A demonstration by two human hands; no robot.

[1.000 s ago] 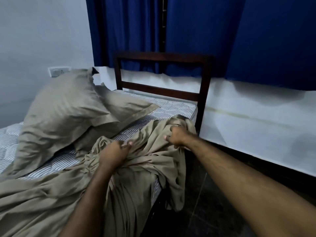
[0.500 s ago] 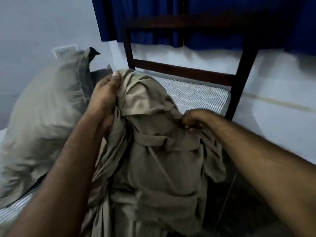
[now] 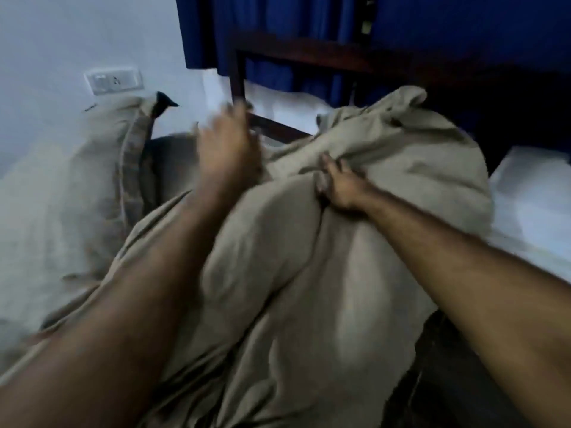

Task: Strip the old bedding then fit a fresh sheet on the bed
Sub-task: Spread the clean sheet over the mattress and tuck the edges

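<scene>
I watched from the head camera as the beige sheet (image 3: 309, 257), bunched into a bulky heap, filled the middle of the view, raised in front of the dark wooden headboard (image 3: 309, 54). My right hand (image 3: 336, 186) gripped a fold near the top of the heap, fingers curled into the cloth and the forearm running down to the lower right corner. My left hand (image 3: 228, 149) was blurred; it lay at the left edge of the bundle with fingers extended upward, and I could not tell whether it held any cloth or merely touched it. Its forearm crossed the lower left of the view, over the trailing part of the sheet.

To the left stood a pillow (image 3: 86, 180) in a matching beige case, propped upright against the pale wall (image 3: 77, 32), with the sheet's loose folds lying just beside it. A white switch plate (image 3: 113, 82) sat on that wall above the pillow. Blue curtains (image 3: 278, 35) hung behind the headboard, reaching across the top of the view. At the right, past the bundle, a white surface (image 3: 534, 193) showed, and dark floor (image 3: 448, 366) lay below the sheet's hanging edge.
</scene>
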